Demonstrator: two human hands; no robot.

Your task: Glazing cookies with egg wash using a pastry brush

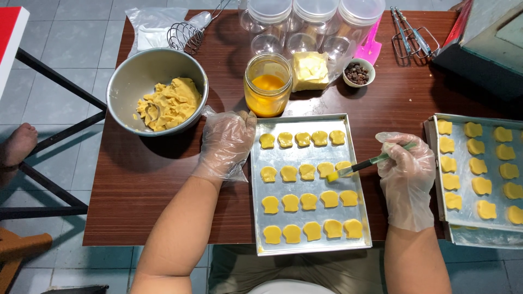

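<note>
Brown wooden table (163,179) | right hand (406,182), fingers closed on a green brush (366,164), glazes a cookie (343,166) in the baking tray (256,190) | left hand (226,142), fingers together, steadies tray's left rim | risk: glaze jar (267,85), just behind tray, may get knocked.

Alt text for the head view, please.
A gloved right hand brushes glaze with a green-handled brush onto yellow cookies on a metal tray. The gloved left hand steadies the tray's edge.
</note>
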